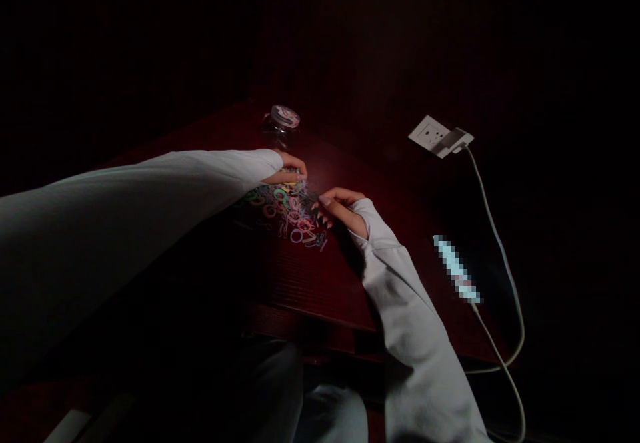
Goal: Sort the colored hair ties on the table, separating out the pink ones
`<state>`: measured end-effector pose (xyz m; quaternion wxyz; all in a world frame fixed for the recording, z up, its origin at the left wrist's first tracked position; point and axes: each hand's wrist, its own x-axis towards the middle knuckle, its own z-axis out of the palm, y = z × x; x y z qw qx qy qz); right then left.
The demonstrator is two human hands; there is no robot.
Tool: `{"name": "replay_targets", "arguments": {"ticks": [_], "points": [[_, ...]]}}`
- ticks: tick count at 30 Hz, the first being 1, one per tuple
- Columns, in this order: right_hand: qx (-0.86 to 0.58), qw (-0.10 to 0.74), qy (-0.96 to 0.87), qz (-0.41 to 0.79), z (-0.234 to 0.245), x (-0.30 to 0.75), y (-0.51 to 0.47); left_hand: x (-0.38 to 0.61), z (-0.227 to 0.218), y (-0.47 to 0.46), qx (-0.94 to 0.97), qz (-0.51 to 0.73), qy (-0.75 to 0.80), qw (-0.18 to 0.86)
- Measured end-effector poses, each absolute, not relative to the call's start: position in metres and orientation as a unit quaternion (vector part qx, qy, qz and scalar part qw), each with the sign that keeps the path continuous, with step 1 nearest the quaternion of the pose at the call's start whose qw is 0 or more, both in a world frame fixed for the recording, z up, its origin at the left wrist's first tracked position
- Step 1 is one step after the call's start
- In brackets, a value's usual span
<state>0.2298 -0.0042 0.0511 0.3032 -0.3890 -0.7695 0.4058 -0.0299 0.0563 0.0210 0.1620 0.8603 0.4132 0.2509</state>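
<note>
A loose pile of coloured hair ties [295, 216], small rings and thin loops in pink, green, yellow and purple, lies on the dark red table [310, 283]. Over the far side of the pile, my left hand [290, 167] bends down with thumb and fingertips close together; what they pinch, if anything, is hidden. At the pile's right edge, my right hand [344, 207] pinches a dark grey bunch of thin bands [311, 200] between thumb and forefinger. Its other fingers curl beneath, near the loose ties.
A clear jar [283, 126] with a patterned lid stands behind the pile. To the right, a lit phone [456, 269], blurred out, is joined by a white cable [493, 216] to a charger [456, 140] in a wall socket [427, 133]. The surroundings are very dark.
</note>
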Motion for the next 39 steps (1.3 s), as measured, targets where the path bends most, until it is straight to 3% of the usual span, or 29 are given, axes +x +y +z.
{"name": "replay_targets", "arguments": {"ticks": [9, 16, 23, 28, 32, 39], "points": [[-0.411, 0.267, -0.769, 0.41, 0.055, 0.223, -0.033, -0.037, 0.05, 0.044, 0.873, 0.213, 0.38, 0.219], [-0.377, 0.291, -0.763, 0.437, 0.05, 0.219, -0.026, -0.029, 0.032, 0.05, 0.868, 0.253, 0.386, 0.18], [-0.369, 0.313, -0.757, 0.439, 0.052, 0.226, -0.009, -0.026, 0.026, 0.054, 0.856, 0.283, 0.351, 0.253], [-0.333, 0.388, -0.813, 0.28, 0.048, 0.232, 0.001, -0.025, 0.027, 0.057, 0.866, 0.294, 0.333, 0.229], [-0.273, 0.349, -0.888, 0.123, 0.044, 0.224, -0.002, -0.018, 0.024, 0.067, 0.882, 0.257, 0.347, 0.189], [-0.265, 0.251, -0.922, 0.13, 0.045, 0.204, -0.016, -0.005, 0.026, 0.069, 0.844, 0.159, 0.489, 0.151]]}}
